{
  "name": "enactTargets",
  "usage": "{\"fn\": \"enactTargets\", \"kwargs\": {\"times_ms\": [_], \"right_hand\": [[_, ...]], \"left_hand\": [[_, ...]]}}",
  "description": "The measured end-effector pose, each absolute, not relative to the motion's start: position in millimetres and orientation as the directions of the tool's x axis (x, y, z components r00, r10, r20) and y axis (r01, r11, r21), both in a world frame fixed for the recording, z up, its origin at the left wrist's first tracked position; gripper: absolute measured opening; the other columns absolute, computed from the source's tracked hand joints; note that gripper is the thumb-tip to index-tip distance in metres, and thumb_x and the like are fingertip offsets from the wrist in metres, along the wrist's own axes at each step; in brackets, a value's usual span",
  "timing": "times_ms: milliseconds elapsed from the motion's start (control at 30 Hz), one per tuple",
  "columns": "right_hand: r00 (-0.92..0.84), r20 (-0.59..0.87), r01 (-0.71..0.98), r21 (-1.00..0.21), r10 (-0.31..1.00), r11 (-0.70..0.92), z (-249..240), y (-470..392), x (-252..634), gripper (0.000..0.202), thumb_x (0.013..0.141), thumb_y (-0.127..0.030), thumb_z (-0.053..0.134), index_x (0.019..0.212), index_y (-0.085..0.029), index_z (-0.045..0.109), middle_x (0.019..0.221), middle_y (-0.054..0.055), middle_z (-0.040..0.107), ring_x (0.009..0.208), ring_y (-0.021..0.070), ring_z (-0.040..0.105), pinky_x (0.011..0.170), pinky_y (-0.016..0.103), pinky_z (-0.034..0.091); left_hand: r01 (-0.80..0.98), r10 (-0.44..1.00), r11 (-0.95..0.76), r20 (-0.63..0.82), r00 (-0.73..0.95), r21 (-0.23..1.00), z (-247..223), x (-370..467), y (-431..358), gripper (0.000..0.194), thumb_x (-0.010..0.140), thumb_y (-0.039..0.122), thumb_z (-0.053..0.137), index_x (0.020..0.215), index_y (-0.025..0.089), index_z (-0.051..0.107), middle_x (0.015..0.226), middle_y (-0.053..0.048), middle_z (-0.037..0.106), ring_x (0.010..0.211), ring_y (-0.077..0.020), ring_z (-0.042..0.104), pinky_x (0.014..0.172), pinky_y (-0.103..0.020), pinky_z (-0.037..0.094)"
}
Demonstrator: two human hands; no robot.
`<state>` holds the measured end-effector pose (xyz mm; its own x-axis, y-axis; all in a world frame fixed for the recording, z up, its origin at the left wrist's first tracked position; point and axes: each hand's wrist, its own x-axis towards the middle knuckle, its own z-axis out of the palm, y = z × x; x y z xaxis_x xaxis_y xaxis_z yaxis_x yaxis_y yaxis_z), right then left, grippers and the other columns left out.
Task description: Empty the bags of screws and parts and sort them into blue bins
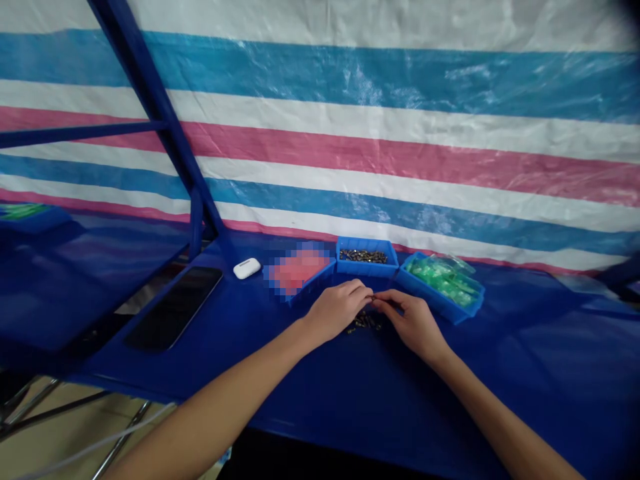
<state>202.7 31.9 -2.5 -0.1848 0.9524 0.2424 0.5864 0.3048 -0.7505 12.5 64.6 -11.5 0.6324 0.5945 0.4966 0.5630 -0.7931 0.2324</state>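
Note:
My left hand (pixel 336 311) and my right hand (pixel 417 325) meet at the fingertips above the blue tabletop. Both are closed in a pinch around a small dark metal part (pixel 373 299), too small to name more exactly. Just beneath them lies a loose pile of small brass-coloured metal parts (pixel 366 323), partly covered by my left fingers. Behind my hands stands a blue bin (pixel 367 269) holding many similar metal pieces. To the right, another blue bin (pixel 453 310) contains green, clear-plastic-wrapped items (pixel 443 280).
A third blue bin (pixel 313 285) at left has blurred-out pinkish contents. Beyond it lie a white earbud case (pixel 247 268) and a black phone (pixel 175 308) near a gap in the tables. A blue metal frame (pixel 165 120) rises at left before a striped tarp (pixel 400 153).

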Motion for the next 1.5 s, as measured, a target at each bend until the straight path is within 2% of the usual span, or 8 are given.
{"fn": "enactTargets", "kwargs": {"times_ms": [367,533,667,767,867,1067,1233,1500], "right_hand": [[-0.243,0.223,0.518,-0.793,0.944,0.321,6,29,205,0.021,0.09,-0.037,0.057,0.098,-0.022,0.068,0.092,0.002,0.072,0.082,0.0185,0.066,0.072,0.028,0.05],[-0.099,0.479,0.618,-0.657,0.872,0.431,31,40,202,0.022,0.089,-0.037,0.059,0.101,-0.021,0.069,0.091,0.003,0.072,0.075,0.0177,0.066,0.069,0.028,0.049],[-0.038,0.634,0.725,-0.514,0.772,0.458,47,73,204,0.026,0.09,-0.034,0.056,0.11,-0.02,0.066,0.087,0.005,0.072,0.069,0.0174,0.064,0.063,0.028,0.047],[-0.032,0.551,0.77,-0.518,0.834,0.372,42,86,210,0.033,0.09,-0.035,0.055,0.117,-0.017,0.061,0.075,0.003,0.069,0.061,0.0174,0.062,0.06,0.029,0.045],[-0.188,0.414,0.749,-0.526,0.891,0.403,30,76,219,0.027,0.091,-0.038,0.053,0.105,-0.019,0.065,0.072,0.002,0.067,0.061,0.0167,0.06,0.06,0.028,0.044],[-0.609,-0.146,0.665,-0.63,0.779,0.401,19,56,232,0.03,0.076,-0.045,0.071,0.09,-0.02,0.064,0.063,-0.003,0.06,0.056,0.0132,0.054,0.051,0.023,0.04],[-0.63,-0.071,0.623,-0.641,0.774,0.449,18,57,229,0.01,0.084,-0.03,0.061,0.085,-0.02,0.064,0.065,-0.002,0.061,0.056,0.0125,0.054,0.052,0.023,0.04],[-0.431,0.189,0.47,-0.788,0.883,0.398,11,57,221,0.021,0.084,-0.022,0.056,0.104,-0.021,0.062,0.091,0.003,0.071,0.079,0.018,0.066,0.076,0.033,0.053]], "left_hand": [[0.505,0.6,-0.798,0.52,0.609,0.329,-4,11,63,0.019,0.099,0.025,0.043,0.107,0.018,0.059,0.104,-0.003,0.065,0.095,-0.015,0.064,0.084,-0.027,0.052],[0.582,0.711,-0.698,0.499,0.495,0.417,-2,7,66,0.032,0.096,0.028,0.049,0.127,0.021,0.048,0.106,-0.003,0.064,0.089,-0.0155,0.065,0.077,-0.028,0.053],[0.644,0.756,-0.649,0.439,0.485,0.405,-6,6,69,0.025,0.096,0.028,0.048,0.12,0.022,0.054,0.109,-0.003,0.063,0.083,-0.0154,0.065,0.077,-0.03,0.053],[0.674,0.765,-0.64,0.385,0.516,0.369,-9,6,70,0.02,0.096,0.028,0.047,0.112,0.022,0.059,0.108,-0.003,0.063,0.081,-0.0156,0.065,0.077,-0.031,0.053],[0.689,0.772,-0.633,0.358,0.525,0.353,-9,6,69,0.02,0.096,0.028,0.046,0.111,0.023,0.059,0.106,-0.003,0.063,0.085,-0.0177,0.066,0.077,-0.031,0.053],[0.707,0.797,-0.601,0.338,0.5,0.372,-8,8,68,0.023,0.097,0.03,0.044,0.113,0.023,0.058,0.108,-0.003,0.063,0.086,-0.0185,0.066,0.076,-0.032,0.053],[0.7,0.795,-0.604,0.354,0.492,0.382,-8,8,68,0.023,0.096,0.029,0.045,0.112,0.022,0.059,0.108,-0.004,0.064,0.086,-0.0187,0.066,0.076,-0.032,0.052],[0.593,0.796,-0.605,0.392,0.461,0.532,-4,12,65,0.02,0.095,0.026,0.047,0.107,0.021,0.061,0.104,-0.003,0.063,0.078,-0.0137,0.063,0.073,-0.028,0.051]]}}
